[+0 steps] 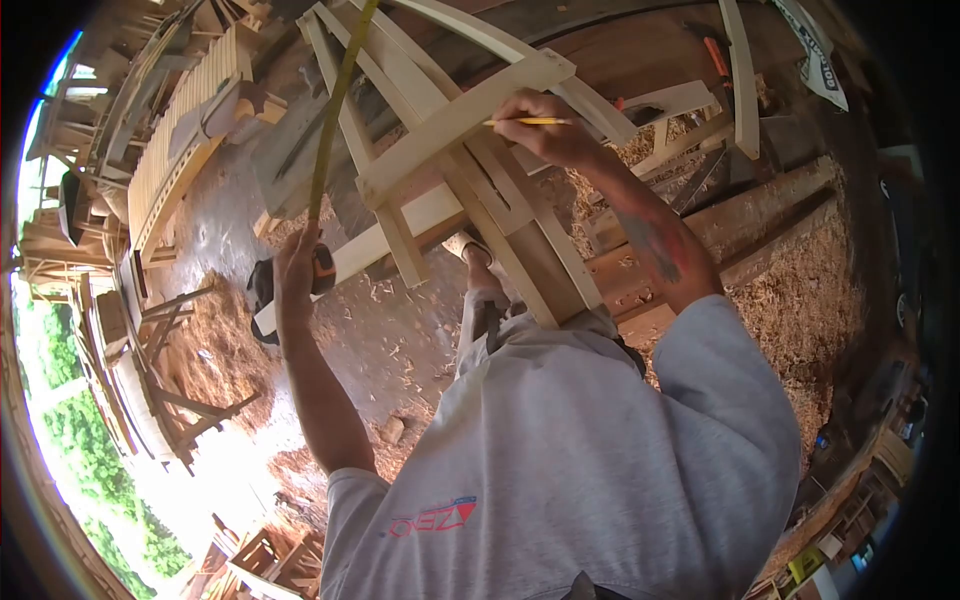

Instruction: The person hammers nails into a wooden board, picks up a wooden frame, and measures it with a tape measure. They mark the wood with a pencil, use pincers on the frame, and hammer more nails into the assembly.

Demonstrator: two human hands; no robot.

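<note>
My left hand (296, 262) is closed around a black and orange tape measure (322, 270). Its yellow blade (333, 115) runs out upward, past the left side of the wooden frame. In my right hand (540, 125) is a yellow pencil (545, 121), its tip pointing left onto a wide wooden crosspiece (465, 122). That crosspiece lies slanted over several long pale boards (500, 215), which reach from near my waist toward the top of the view.
Curved slatted wooden pieces (190, 150) are stacked at the upper left. Wood shavings (790, 290) cover the ground at right, beside a heavy beam (720, 245). An orange-handled tool (717, 60) lies at the upper right. Scrap wood (180, 400) stands at left.
</note>
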